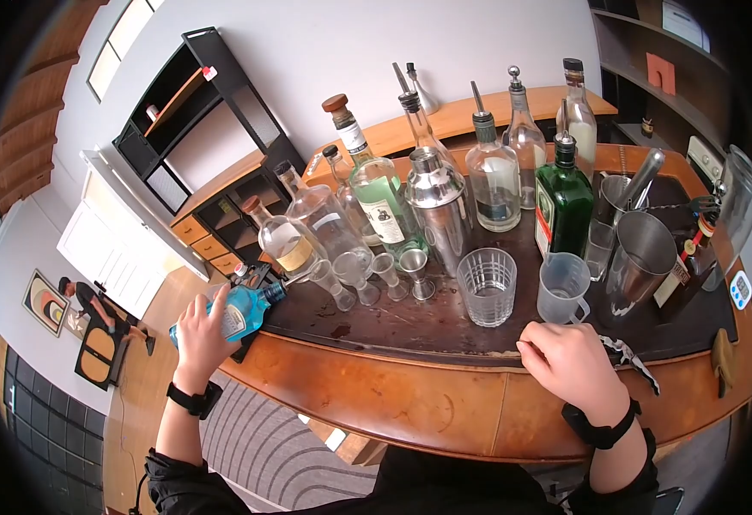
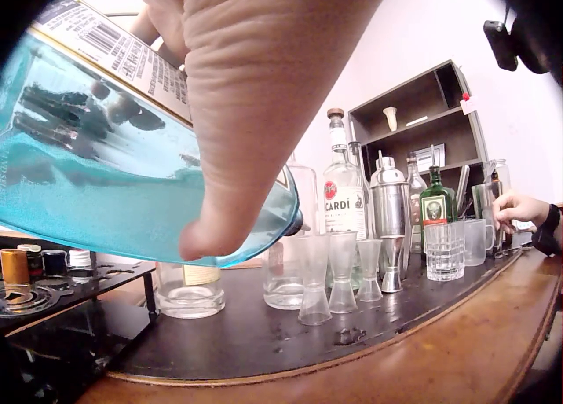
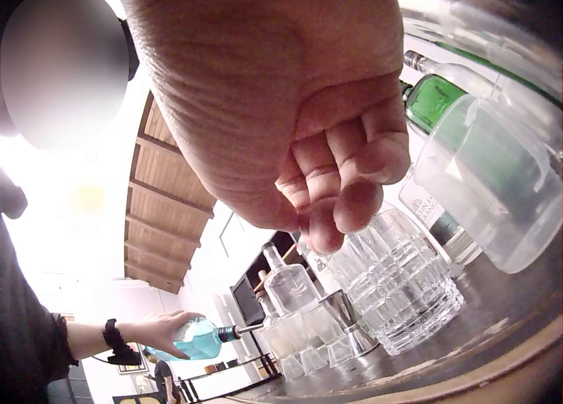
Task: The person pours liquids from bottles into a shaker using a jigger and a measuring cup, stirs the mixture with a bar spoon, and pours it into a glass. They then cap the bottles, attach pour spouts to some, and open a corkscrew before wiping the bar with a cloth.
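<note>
Tipped nearly on its side, a blue bottle (image 1: 243, 312) is gripped by my left hand (image 1: 202, 335) at the left end of the counter. Its pour spout (image 3: 248, 330) points at the clear jiggers (image 1: 331, 287), close to the leftmost one. Blue liquid lies along the bottle's lower side in the left wrist view. My right hand (image 1: 572, 365) hangs loosely curled over the counter's front edge and holds nothing. Just beyond it stand a plastic measuring cup (image 1: 562, 287) and a cut-glass mixing glass (image 1: 487, 287). A steel jigger (image 1: 416, 275) is beside the clear ones.
Behind the jiggers stand a steel shaker (image 1: 439, 206), a green bottle (image 1: 565, 202) and several clear bottles. A metal mixing tin (image 1: 638, 266), a timer (image 1: 740, 290) and a cloth (image 1: 631, 360) are at the right. Another person (image 1: 97, 309) is in the far left background.
</note>
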The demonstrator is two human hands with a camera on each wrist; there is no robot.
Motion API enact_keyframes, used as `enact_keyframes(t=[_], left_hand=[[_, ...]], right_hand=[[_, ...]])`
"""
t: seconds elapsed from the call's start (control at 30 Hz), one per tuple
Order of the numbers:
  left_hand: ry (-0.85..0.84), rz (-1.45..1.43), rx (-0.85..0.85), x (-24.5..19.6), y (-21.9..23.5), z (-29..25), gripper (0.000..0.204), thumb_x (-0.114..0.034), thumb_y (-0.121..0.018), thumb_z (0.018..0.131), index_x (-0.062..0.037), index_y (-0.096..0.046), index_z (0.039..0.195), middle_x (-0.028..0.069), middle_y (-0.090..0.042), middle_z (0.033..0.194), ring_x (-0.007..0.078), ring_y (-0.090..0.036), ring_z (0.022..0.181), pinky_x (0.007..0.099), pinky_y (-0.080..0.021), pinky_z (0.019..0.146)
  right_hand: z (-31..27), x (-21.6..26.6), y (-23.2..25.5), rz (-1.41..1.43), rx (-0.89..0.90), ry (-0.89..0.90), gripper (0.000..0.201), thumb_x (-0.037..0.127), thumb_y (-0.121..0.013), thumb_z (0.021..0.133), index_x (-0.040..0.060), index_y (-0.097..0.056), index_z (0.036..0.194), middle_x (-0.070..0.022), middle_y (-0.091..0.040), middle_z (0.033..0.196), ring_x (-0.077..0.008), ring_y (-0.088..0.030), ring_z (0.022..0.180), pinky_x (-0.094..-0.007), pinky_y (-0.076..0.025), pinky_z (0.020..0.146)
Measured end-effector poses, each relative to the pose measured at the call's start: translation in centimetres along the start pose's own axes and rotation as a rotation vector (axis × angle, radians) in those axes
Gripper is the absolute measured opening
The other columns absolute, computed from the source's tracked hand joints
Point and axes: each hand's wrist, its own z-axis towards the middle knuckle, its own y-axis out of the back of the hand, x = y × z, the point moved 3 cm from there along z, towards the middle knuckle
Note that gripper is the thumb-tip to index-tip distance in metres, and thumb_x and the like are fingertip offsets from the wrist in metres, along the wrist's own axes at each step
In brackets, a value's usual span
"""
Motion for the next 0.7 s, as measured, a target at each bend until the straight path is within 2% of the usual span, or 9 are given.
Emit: enact_keyframes(t=[0.27, 0.7], left_hand=[[0.014, 0.034, 0.038, 0.25, 0.08, 0.17, 0.094, -0.021, -0.08, 0.05, -0.0193, -0.048, 0.138, 0.01, -0.051, 0.095, 0.0294, -0.058, 0.091, 0.0403, -0.05, 0.078], [-0.002, 0.031, 0.04, 0.0, 0.68, 0.66, 0.091, -0.02, -0.078, 0.051, -0.0175, -0.049, 0.137, 0.0103, -0.051, 0.094, 0.0295, -0.058, 0.09, 0.0392, -0.05, 0.079]], right_hand=[[-0.01, 0.04, -0.01, 0.013, -0.013, 0.003, 0.014, 0.014, -0.065, 0.084, 0.0058, -0.057, 0.078, -0.0091, -0.061, 0.067, -0.0289, -0.061, 0.059, -0.038, -0.048, 0.052], [-0.01, 0.13, 0.04, 0.019, -0.016, 0.004, 0.017, 0.014, -0.065, 0.085, 0.0051, -0.054, 0.075, -0.0098, -0.059, 0.064, -0.0295, -0.06, 0.058, -0.0388, -0.047, 0.052]])
